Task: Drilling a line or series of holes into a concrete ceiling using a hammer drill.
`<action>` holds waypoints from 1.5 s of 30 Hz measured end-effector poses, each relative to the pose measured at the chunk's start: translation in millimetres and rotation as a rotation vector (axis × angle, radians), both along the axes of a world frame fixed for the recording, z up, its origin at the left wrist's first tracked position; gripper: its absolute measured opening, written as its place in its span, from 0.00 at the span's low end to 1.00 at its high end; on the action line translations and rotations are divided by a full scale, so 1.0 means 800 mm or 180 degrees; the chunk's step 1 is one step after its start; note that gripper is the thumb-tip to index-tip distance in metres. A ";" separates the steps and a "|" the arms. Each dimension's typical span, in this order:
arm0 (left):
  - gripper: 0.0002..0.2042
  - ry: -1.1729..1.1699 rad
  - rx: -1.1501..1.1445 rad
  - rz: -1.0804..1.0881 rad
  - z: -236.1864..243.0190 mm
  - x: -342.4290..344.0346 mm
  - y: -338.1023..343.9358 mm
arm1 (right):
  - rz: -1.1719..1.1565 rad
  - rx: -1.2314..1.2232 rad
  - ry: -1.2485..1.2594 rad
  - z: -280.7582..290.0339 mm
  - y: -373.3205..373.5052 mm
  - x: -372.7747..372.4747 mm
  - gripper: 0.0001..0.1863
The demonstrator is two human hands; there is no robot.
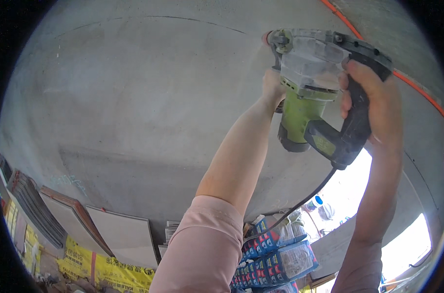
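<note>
A dusty green and black rotary hammer point(300, 110) is raised high against the grey wall, its front end with a reddish tip pointing left at the wall. My right hand point(378, 90) is wrapped round its black rear handle, thumb on top and fingertips curling round the far side. Up front, my left hand point(272, 87) is closed on the tool near its nose; the body hides most of those fingers. From the handle's base a black cord point(314, 192) runs down to the lower middle. Whether a bit touches the wall cannot be made out.
An orange conduit point(417, 93) crosses the upper right. A curved dark line marks the wall. Below lean large panels point(126, 232) and a stack of grey sheets point(33, 210), with yellow sheeting point(104, 271) under them. Blue printed bags point(275, 266) are piled near a bright opening.
</note>
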State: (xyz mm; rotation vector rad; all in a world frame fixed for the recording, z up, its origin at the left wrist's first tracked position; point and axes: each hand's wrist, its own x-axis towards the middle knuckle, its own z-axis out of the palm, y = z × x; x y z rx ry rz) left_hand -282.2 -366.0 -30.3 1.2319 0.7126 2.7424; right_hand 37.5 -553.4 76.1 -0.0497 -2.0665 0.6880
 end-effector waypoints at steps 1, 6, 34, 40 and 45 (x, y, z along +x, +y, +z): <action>0.21 -0.0038 -0.0051 0.0077 0.001 0.002 0.000 | 0.0060 0.0064 -0.0008 0.000 -0.001 0.000 0.16; 0.20 0.0029 -0.0005 0.0146 0.011 0.010 -0.018 | 0.0047 0.0237 0.0080 0.000 -0.005 -0.001 0.17; 0.17 0.0137 -0.1372 0.1010 0.001 0.036 -0.073 | 0.0325 -0.0472 0.0049 0.001 -0.068 0.035 0.14; 0.15 0.0084 -0.1299 0.0636 -0.008 0.069 -0.112 | 0.0335 -0.0511 0.0146 -0.025 -0.077 0.065 0.20; 0.17 0.0383 -0.1890 0.0773 -0.108 0.171 -0.219 | 0.0923 -0.0842 0.0192 -0.134 -0.058 0.147 0.14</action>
